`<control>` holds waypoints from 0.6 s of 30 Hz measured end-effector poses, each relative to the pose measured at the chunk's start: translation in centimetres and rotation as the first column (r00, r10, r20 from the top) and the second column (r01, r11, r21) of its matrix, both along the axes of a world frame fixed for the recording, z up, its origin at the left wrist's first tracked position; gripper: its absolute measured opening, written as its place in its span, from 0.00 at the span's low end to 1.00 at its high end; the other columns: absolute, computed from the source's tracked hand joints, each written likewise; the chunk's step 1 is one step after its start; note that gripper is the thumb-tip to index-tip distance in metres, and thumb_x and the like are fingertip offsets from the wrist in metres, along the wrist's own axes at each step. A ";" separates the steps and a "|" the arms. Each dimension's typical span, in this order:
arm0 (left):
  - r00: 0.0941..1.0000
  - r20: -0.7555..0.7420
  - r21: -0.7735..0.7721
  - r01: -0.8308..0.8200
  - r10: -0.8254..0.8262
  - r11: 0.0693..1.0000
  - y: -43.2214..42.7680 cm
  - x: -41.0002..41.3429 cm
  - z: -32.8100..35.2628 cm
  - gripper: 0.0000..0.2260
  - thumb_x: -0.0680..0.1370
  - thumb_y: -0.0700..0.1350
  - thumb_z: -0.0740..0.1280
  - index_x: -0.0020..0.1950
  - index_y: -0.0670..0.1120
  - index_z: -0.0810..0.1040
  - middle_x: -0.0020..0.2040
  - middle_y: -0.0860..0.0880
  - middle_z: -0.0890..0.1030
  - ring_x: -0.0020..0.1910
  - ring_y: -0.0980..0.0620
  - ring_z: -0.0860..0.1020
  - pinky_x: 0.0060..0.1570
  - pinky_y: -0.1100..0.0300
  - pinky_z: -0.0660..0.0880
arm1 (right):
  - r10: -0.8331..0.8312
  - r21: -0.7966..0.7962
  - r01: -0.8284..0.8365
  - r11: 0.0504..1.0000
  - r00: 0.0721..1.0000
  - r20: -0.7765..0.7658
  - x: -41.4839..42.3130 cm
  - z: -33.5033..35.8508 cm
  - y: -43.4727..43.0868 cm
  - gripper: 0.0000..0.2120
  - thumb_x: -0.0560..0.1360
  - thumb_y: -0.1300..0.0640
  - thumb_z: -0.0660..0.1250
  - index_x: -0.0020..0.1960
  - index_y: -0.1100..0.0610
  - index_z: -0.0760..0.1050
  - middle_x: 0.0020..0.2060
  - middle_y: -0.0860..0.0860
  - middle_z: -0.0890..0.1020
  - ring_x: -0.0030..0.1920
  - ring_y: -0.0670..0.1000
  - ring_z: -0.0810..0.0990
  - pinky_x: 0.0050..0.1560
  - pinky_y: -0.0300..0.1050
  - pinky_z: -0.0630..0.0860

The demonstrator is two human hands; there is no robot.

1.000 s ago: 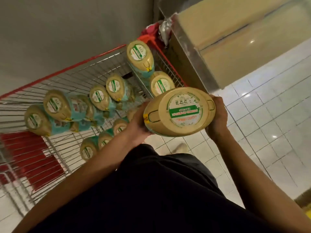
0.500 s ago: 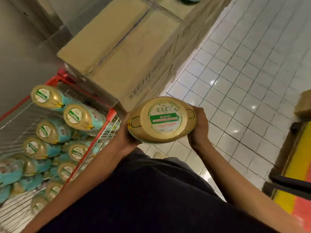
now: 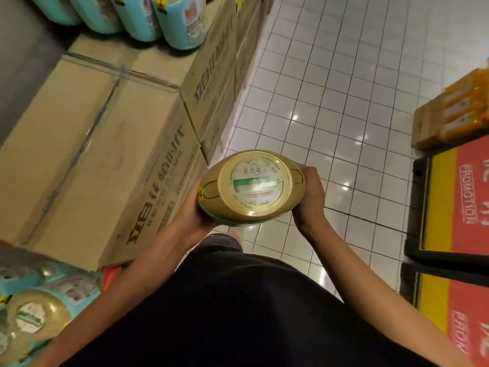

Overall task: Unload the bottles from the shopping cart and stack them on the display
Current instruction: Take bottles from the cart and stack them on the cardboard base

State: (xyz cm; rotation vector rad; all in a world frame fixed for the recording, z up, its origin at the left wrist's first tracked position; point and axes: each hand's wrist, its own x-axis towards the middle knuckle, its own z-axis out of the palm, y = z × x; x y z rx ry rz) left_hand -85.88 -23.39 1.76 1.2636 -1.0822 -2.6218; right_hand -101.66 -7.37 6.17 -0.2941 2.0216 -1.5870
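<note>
Fingers of the left hand (image 3: 194,214) and the right hand (image 3: 311,205) curl around opposite sides of one bottle (image 3: 251,189) (its gold end faces the camera), held above the tiled floor (image 3: 330,88), beside stacked cardboard boxes (image 3: 87,154) bearing teal-labelled bottles (image 3: 158,19).

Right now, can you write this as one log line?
bottle: held | left hand: grips bottle | right hand: grips bottle | boxes: blue bottles on top
</note>
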 end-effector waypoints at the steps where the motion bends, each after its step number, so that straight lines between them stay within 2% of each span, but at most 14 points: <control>1: 1.000 -0.004 0.006 0.008 -0.008 1.000 -0.8 -2.0 0.2 0.19 0.84 0.58 0.58 0.56 0.53 0.88 0.56 0.47 0.87 0.50 0.50 0.86 0.43 0.54 0.82 | -0.048 0.009 0.047 0.999 0.997 0.060 -1.8 -0.1 -0.8 0.10 0.65 0.37 0.60 0.35 0.30 0.80 0.33 0.35 0.81 0.40 0.41 0.77 0.51 0.54 0.76; 2: 1.000 -0.007 0.013 0.016 -0.015 1.000 -1.7 -3.9 0.3 0.19 0.84 0.58 0.58 0.56 0.53 0.88 0.55 0.47 0.87 0.50 0.50 0.86 0.43 0.54 0.82 | -0.079 0.011 0.078 0.997 0.992 0.096 -3.6 0.0 -1.6 0.10 0.64 0.36 0.60 0.35 0.30 0.81 0.35 0.37 0.82 0.42 0.45 0.78 0.53 0.55 0.76; 5: 1.000 -0.001 0.006 0.021 -0.021 1.000 -4.1 -9.3 0.8 0.16 0.84 0.56 0.61 0.56 0.52 0.87 0.56 0.46 0.86 0.50 0.48 0.86 0.44 0.52 0.82 | -0.022 -0.047 0.022 0.999 1.000 0.017 -9.2 -0.2 -4.0 0.14 0.69 0.41 0.58 0.31 0.41 0.78 0.29 0.40 0.76 0.35 0.47 0.71 0.44 0.53 0.70; 8: 0.998 0.038 -0.023 0.044 -0.043 0.999 -6.6 -14.5 1.7 0.17 0.85 0.57 0.59 0.55 0.52 0.87 0.56 0.45 0.86 0.50 0.47 0.85 0.43 0.51 0.82 | -0.093 -0.081 0.099 0.992 0.993 0.078 -14.2 -0.3 -6.3 0.15 0.70 0.40 0.58 0.32 0.39 0.80 0.29 0.39 0.78 0.37 0.47 0.73 0.48 0.54 0.71; 11: 0.997 0.072 -0.022 0.038 -0.036 0.999 -8.3 -19.1 2.4 0.20 0.85 0.57 0.58 0.51 0.55 0.88 0.52 0.47 0.87 0.48 0.49 0.86 0.42 0.52 0.83 | -0.150 -0.149 0.174 0.973 0.975 0.161 -18.5 -0.4 -8.4 0.18 0.72 0.41 0.58 0.28 0.43 0.78 0.28 0.40 0.76 0.33 0.43 0.73 0.46 0.50 0.69; 14: 0.996 0.078 -0.060 -0.033 0.038 0.998 -9.6 -23.1 2.6 0.18 0.85 0.56 0.59 0.49 0.56 0.88 0.49 0.49 0.87 0.46 0.51 0.86 0.42 0.52 0.83 | -0.128 -0.182 0.161 0.970 0.975 0.184 -22.8 0.1 -10.6 0.17 0.71 0.41 0.58 0.27 0.43 0.76 0.28 0.41 0.75 0.34 0.45 0.72 0.45 0.49 0.68; 18: 0.990 0.068 -0.091 -0.118 0.124 0.989 -10.6 -27.6 3.0 0.19 0.85 0.55 0.57 0.49 0.57 0.88 0.50 0.49 0.87 0.46 0.52 0.86 0.40 0.53 0.83 | -0.045 -0.170 0.076 0.982 0.982 0.183 -29.2 0.6 -13.9 0.18 0.73 0.42 0.59 0.28 0.44 0.78 0.30 0.42 0.77 0.38 0.47 0.73 0.47 0.49 0.70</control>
